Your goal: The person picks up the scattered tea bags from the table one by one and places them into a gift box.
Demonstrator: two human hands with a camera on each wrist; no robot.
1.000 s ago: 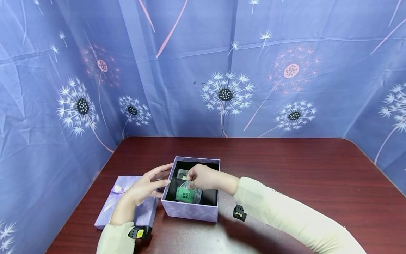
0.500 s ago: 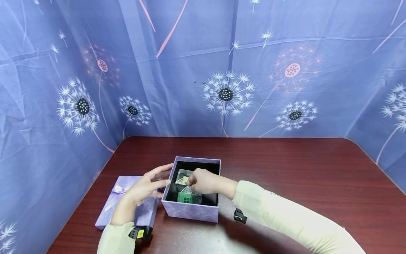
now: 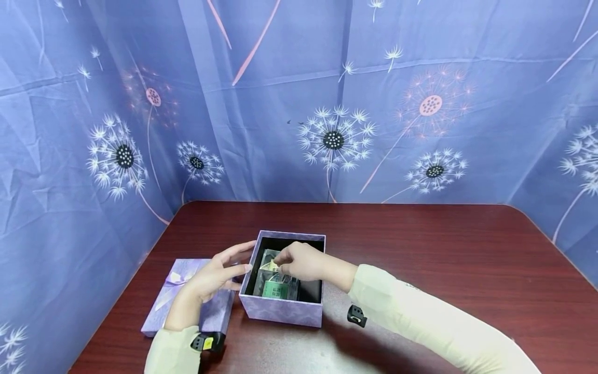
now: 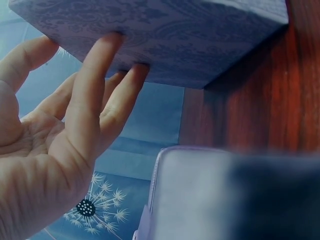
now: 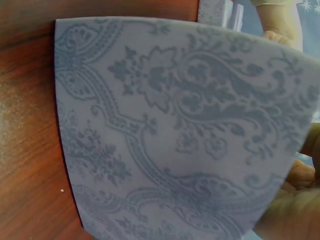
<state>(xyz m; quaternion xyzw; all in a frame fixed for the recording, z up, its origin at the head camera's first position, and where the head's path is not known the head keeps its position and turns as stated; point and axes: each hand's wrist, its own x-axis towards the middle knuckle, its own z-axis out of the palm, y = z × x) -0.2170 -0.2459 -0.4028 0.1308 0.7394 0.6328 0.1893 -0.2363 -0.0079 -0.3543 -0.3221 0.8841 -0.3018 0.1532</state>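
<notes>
A patterned lilac gift box (image 3: 282, 310) with a black inside stands uncovered on the table. Inside, at its near left, is a clear plastic pack with a green label (image 3: 275, 290); behind it sits another clear pack with a pale yellow label (image 3: 268, 265). My right hand (image 3: 303, 262) reaches into the box from the right, thumb and forefinger bent at the top of the packs; whether they pinch one I cannot tell. With fingers spread, my left hand (image 3: 212, 278) rests against the box's left side, fingertips (image 4: 137, 70) on the patterned wall and thumb near the rim.
The box's lilac lid (image 3: 165, 301), with a ribbon bow, lies left of the box, partly under my left forearm. Both stand on a dark red wooden table (image 3: 420, 249). Behind hangs a blue dandelion-print cloth (image 3: 261, 130).
The green-labelled pack has sunk lower into the box and shifted slightly right. My right hand's fingertips have risen a little above it. The left hand has stayed at the box's side.
</notes>
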